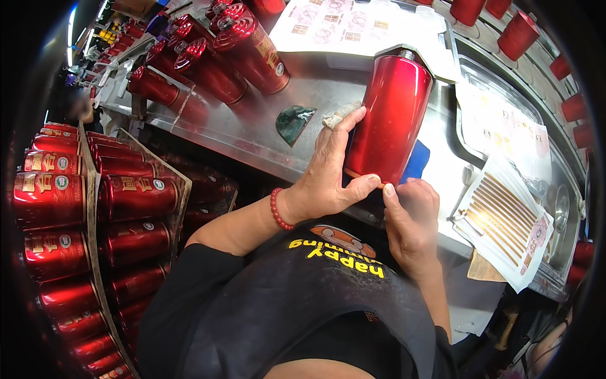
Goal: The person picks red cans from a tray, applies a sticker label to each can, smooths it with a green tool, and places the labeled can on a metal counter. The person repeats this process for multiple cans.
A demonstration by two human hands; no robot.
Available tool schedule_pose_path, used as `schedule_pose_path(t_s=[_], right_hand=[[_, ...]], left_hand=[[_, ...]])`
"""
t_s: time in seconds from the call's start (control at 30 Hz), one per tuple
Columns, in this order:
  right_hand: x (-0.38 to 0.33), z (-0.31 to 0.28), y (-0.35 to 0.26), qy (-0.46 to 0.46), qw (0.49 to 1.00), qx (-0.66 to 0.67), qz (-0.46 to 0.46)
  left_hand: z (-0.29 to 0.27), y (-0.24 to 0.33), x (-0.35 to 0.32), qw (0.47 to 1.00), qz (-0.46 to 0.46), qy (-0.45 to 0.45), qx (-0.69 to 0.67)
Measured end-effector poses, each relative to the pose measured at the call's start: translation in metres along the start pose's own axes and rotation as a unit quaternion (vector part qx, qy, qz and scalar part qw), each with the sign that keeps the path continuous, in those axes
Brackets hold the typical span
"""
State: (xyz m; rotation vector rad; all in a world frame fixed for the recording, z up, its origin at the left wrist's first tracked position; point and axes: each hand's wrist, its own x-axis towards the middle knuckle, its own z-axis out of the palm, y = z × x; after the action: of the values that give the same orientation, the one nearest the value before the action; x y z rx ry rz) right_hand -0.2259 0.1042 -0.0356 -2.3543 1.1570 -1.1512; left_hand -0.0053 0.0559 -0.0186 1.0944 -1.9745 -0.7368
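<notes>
One red bottle [394, 120] is in work at the metal table [249, 136], straight in front of the person, neck away and base toward the body; whether it lies flat or leans cannot be told. Its wall is smooth, glossy and deep red, with pale streaks of reflected light down its length, a grey neck at the far end and a narrow gold strip [361, 175] at the near edge. The left hand [325, 170] is spread wide along the bottle's left side, holding it, with the thumb at the near edge. The right hand [416, 221] is narrow, fingers curled in and thumb tip at the strip's end; whether it grips the strip cannot be told. One red bead bracelet [275, 209] circles the left wrist. One blue cloth [417, 159] shows beside the bottle, and one dark green flat piece [295, 123] lies to its left. Three paper sheets [315, 43] are in view: two printed, and one to the right carrying roughly ten spare strips [502, 215] in a row. At least five standing bottles [252, 54] crowd the upper left, at least six rack bottles [517, 35] line the upper right, and the crated bottles [50, 196] at left are too many to count.
</notes>
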Motion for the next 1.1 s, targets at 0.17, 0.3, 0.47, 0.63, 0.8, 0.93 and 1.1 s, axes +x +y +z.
schedule_pose_path(t_s=[0.17,0.3,0.47,0.63,0.8,0.93,1.1], right_hand=[[-0.003,-0.001,0.0,0.0,1.0,0.005,0.006],[-0.005,0.001,0.002,0.003,1.0,0.012,-0.002],[-0.003,-0.001,0.002,0.004,1.0,0.026,0.003],[0.0,-0.001,0.002,0.006,1.0,0.012,-0.002],[-0.001,-0.001,0.004,0.001,1.0,0.017,0.004],[-0.002,0.001,0.006,0.012,0.999,0.042,0.008],[-0.003,0.002,0.004,0.018,0.999,0.04,0.013]], left_hand=[[-0.002,0.0,0.001,1.0,0.001,-0.004,0.005],[-0.001,0.0,0.0,1.0,0.001,-0.002,0.0],[-0.001,-0.004,-0.002,0.996,-0.016,0.005,-0.084],[-0.005,-0.01,-0.032,0.989,0.03,0.093,-0.113],[-0.006,0.002,-0.033,0.973,0.189,0.112,0.069],[-0.011,0.005,-0.023,0.953,0.26,0.08,0.137],[-0.018,0.007,-0.012,0.927,0.313,0.043,0.201]])
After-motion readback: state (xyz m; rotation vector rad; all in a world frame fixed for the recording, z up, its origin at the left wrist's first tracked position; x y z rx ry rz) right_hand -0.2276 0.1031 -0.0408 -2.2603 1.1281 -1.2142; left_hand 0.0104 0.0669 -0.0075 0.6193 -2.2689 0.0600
